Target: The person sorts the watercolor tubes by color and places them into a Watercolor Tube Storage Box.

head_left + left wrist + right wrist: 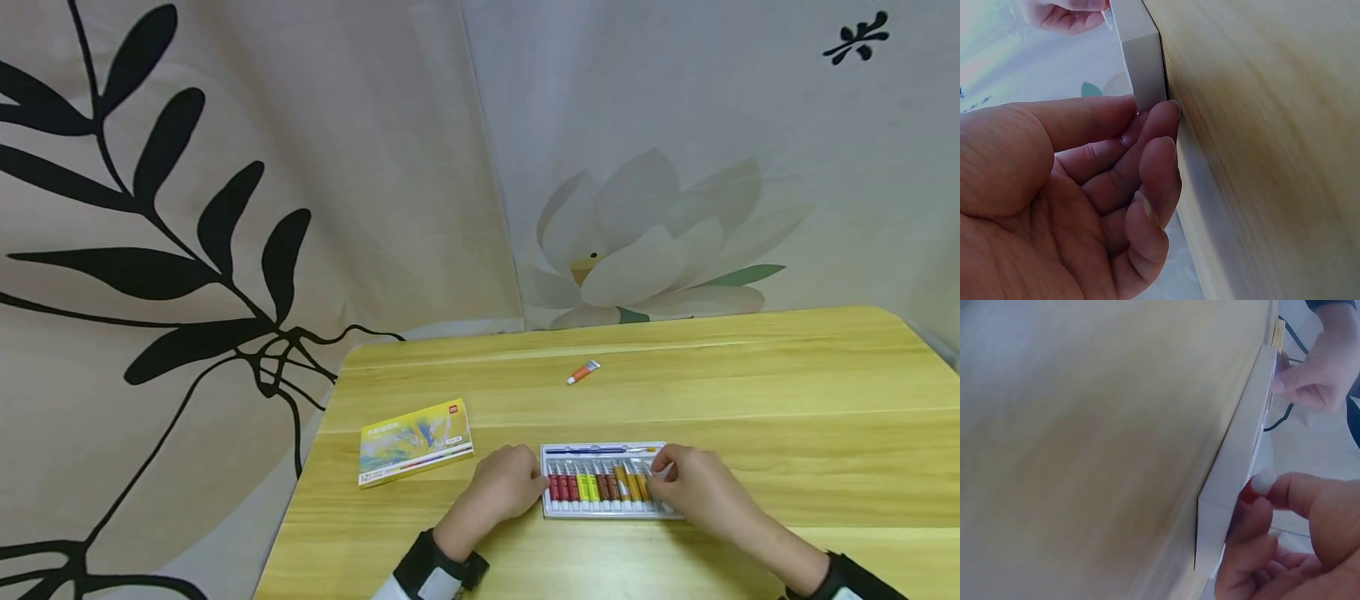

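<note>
A white tray (611, 515) of paint tubes lies on the table, its row of tubes (592, 487) running from dark red through yellow-green and brown to ochre. A thin blue paintbrush (592, 451) lies along its far side. At the tray's left end, my left hand (508, 482) pinches the edge between thumb and fingers; the left wrist view shows them at the white corner (1146, 72). Over the right end, my right hand (697, 486) pinches a paint tube (1249, 492), red with a white cap. Its fingers hide part of that tube and the tray's right end.
To the left lies a yellow illustrated paint box (415, 442). A single orange paint tube (582, 372) lies farther back on the wooden table (810, 417). Behind the table hangs a pale curtain (390, 167) with plant and flower prints.
</note>
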Demonstrator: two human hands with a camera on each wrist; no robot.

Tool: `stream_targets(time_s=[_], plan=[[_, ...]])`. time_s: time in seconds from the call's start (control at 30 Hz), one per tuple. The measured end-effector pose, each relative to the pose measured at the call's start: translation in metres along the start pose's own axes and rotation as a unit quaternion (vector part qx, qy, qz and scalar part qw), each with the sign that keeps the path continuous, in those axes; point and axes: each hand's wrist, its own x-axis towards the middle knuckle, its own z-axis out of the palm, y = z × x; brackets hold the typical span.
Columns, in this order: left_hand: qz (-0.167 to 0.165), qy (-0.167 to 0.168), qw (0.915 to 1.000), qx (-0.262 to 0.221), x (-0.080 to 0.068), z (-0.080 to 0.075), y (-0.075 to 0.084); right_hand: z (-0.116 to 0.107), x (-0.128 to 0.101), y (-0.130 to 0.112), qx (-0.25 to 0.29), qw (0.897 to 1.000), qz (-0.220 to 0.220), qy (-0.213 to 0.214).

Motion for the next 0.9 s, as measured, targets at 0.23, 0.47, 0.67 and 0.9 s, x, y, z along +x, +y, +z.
stream_targets(time_s=[0.23, 0.47, 0.67, 0.9], plan=[[0.003, 0.004, 1.0, 0.0, 0.0, 0.0, 0.0, 0.008, 0.001, -0.002, -0.041, 0.999, 0.006, 0.025], [0.002, 0.003, 1.0, -0.002, 0.0, 0.001, -0.001, 0.007, -0.001, -0.001, -0.056, 0.998, -0.023, 0.026], [0.004, 0.004, 1.0, -0.004, 0.0, 0.001, -0.001, 0.002, -0.007, 0.005, -0.039, 0.999, -0.036, -0.002], [0.0, 0.002, 1.0, -0.005, 0.0, 0.0, -0.001, 0.001, -0.007, 0.012, -0.031, 0.999, -0.04, -0.013]])
